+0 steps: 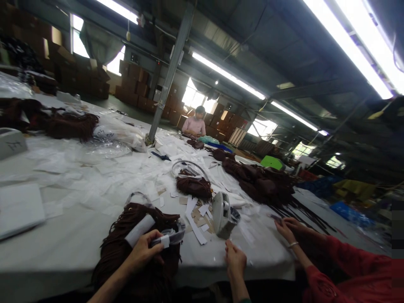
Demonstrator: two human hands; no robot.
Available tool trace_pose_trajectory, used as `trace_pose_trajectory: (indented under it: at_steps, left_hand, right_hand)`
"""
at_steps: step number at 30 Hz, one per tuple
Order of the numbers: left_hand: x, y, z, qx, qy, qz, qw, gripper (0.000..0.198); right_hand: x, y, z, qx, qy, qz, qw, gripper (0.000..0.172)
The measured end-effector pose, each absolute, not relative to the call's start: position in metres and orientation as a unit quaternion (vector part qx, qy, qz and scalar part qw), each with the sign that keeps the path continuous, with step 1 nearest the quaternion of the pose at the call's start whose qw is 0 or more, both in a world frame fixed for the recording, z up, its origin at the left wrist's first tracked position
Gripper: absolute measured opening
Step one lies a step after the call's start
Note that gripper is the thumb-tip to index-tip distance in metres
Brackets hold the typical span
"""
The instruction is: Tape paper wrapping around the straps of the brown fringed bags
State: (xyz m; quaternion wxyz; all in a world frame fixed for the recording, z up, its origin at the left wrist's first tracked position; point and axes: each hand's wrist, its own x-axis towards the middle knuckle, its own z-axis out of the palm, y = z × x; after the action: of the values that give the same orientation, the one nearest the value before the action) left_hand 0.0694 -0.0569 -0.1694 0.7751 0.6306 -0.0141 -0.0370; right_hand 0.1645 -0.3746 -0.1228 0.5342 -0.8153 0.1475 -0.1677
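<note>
My left hand (145, 251) is closed round the handle of a brown fringed bag (132, 248) that lies at the near table edge; the handle (168, 238) is wrapped in clear film with a white tape band. A white paper roll (139, 229) lies on the bag just above my fingers. My right hand (234, 257) hovers at the table edge below a white tape dispenser (223, 214), fingers curled together; what they pinch, if anything, is too small to make out.
A co-worker in red sleeves (341, 265) has both hands (288, 227) on the table at right. More brown fringed bags (194, 186) and a pile (259, 181) lie further off. Paper scraps (195, 216) litter the white table (63, 235). Another person (195, 123) sits far back. A metal pole (167, 80) rises mid-table.
</note>
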Motion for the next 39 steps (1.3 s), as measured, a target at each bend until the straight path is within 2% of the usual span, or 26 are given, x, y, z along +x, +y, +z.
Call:
trace_pose_trajectory:
  at_steps: [5,9,13,18,26,32,39]
  left_hand:
    - [0.069,-0.058,-0.167,0.640,-0.006,-0.043,0.767,0.030]
    - [0.065,-0.064,-0.159,0.683,-0.016,-0.006,0.730,0.024]
    - [0.061,-0.069,-0.153,0.731,-0.041,0.045,0.680,0.020]
    - [0.060,-0.071,-0.154,0.774,-0.062,0.120,0.619,0.021]
    - [0.060,-0.073,-0.161,0.774,-0.057,0.122,0.618,0.020]
    - [0.059,-0.077,-0.154,0.755,-0.033,0.121,0.644,0.017]
    - [0.054,-0.089,-0.122,0.694,0.013,0.098,0.713,0.016]
  right_hand:
    - [0.141,-0.356,-0.101,-0.814,0.075,-0.088,0.569,0.054]
    - [0.101,-0.296,-0.092,-0.773,-0.081,0.064,0.626,0.043]
    - [0.076,-0.238,-0.100,-0.737,-0.136,0.129,0.650,0.040]
    - [0.081,-0.215,-0.127,-0.757,-0.094,0.121,0.635,0.047]
    - [0.080,-0.216,-0.144,-0.791,-0.007,0.127,0.599,0.056]
    - [0.080,-0.214,-0.148,-0.752,0.058,0.156,0.637,0.056]
    - [0.085,-0.222,-0.121,-0.780,-0.013,0.077,0.621,0.057]
